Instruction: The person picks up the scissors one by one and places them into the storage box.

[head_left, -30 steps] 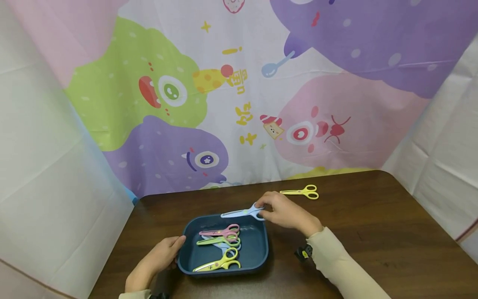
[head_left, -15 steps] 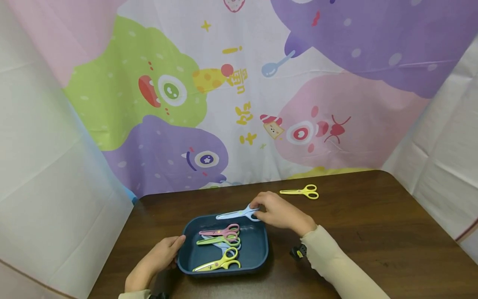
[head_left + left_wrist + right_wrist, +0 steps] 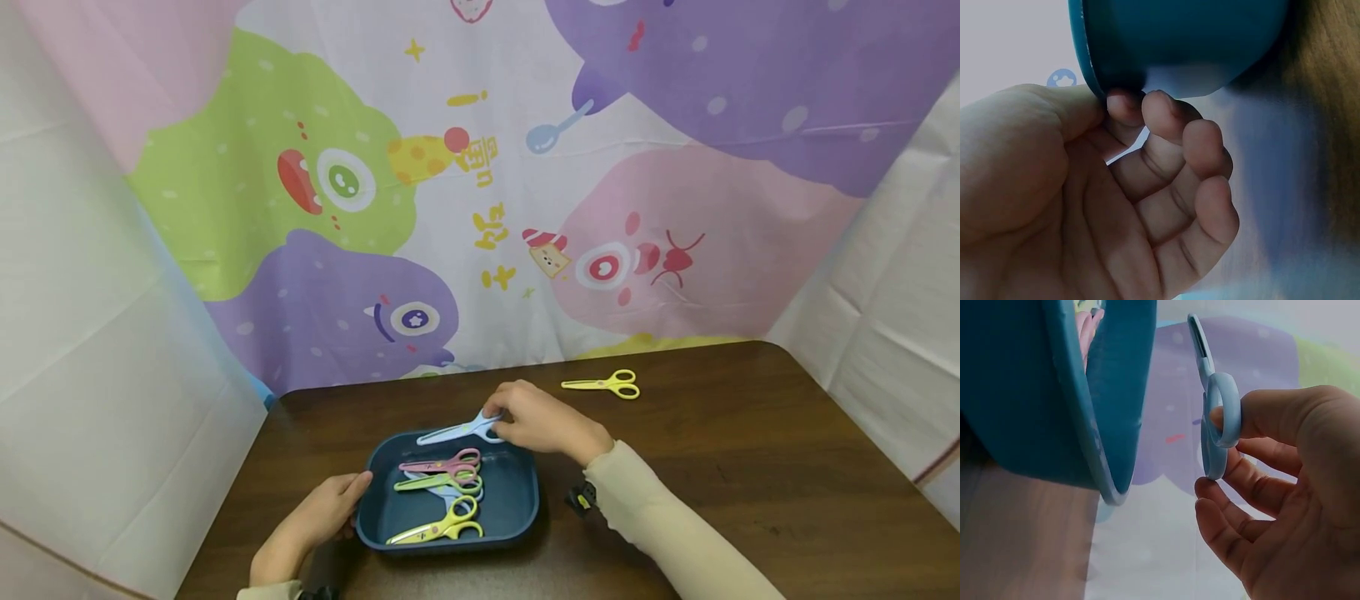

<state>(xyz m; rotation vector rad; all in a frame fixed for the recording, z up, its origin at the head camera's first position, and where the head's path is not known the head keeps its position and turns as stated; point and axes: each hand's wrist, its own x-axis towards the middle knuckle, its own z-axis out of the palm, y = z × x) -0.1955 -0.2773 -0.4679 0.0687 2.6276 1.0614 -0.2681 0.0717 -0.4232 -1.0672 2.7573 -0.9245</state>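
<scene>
By its handle loops, my right hand [image 3: 543,421] holds a pair of light blue scissors [image 3: 453,432] over the far side of a dark blue tray [image 3: 517,500]. In the right wrist view the thumb passes through one loop of these scissors [image 3: 1229,412], beside the tray's rim [image 3: 1079,394]. My left hand [image 3: 322,512] grips the tray's left rim between thumb and fingers, as the left wrist view also shows. Inside the tray lie pink scissors [image 3: 435,467], green scissors [image 3: 423,482], another light blue pair [image 3: 442,492] partly hidden under them, and yellow scissors [image 3: 431,532] near the front.
Another pair of yellow scissors [image 3: 600,384] lies on the brown table [image 3: 720,467], behind and to the right of the tray. A cartoon-printed cloth [image 3: 510,208] hangs along the table's back edge, with white cloth [image 3: 90,292] at the sides.
My right hand has moved left with the light blue scissors, bringing them farther over the tray's far side. The left hand and the tray have stayed in place.
</scene>
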